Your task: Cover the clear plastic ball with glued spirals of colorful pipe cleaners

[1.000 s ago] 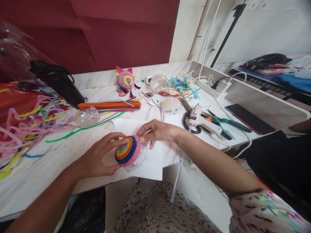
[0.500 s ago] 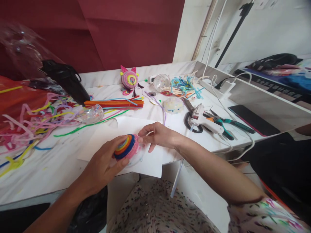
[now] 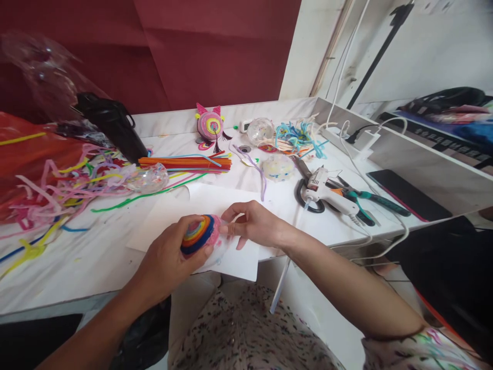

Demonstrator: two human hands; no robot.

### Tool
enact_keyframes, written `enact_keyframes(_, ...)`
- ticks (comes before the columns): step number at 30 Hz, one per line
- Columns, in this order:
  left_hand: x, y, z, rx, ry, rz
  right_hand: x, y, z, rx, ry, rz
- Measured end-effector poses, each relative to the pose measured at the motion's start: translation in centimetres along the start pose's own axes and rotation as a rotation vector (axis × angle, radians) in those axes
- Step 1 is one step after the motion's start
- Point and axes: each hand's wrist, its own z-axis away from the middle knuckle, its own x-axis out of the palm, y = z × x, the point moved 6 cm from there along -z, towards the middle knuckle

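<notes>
A ball (image 3: 198, 237) ringed in yellow, orange, blue and pink is over white paper (image 3: 242, 261), between seven and eight o'clock from centre. From its eight o'clock, the left hand (image 3: 167, 259) grasps it. At three, the right hand (image 3: 254, 226) bends, fingertips close; whether they pinch anything, I cannot tell.

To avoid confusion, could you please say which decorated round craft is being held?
The rainbow-ringed craft, gripped by the left hand; the pink-eared craft sits apart, toward the table's back.
</notes>
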Motion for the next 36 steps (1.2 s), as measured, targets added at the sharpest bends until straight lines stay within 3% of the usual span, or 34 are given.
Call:
enact_keyframes(12,-0.5,0.8,-0.1,0.029,-0.096,0.101,0.3,-0.5,0.7,0.004,-0.022,0.017)
enact_keyframes(22,-0.3,1.9,1.7,-0.06,-0.129,0.187,1.3,0.0,2.2,-0.022,-0.032,0.035)
enact_keyframes(28,-1.1,2.6,3.3,-0.067,-0.107,0.166,2.3,-0.4,3.5,-0.03,-0.009,0.112)
enact_keyframes(31,-2.2,3.0,4.0,-0.019,-0.061,0.117,2.7,-1.4,4.4,-0.079,0.037,0.174)
enact_keyframes(36,-4.1,3.8,4.2,0.051,0.048,0.038,3.2,-3.0,5.6,-0.287,0.134,0.223)
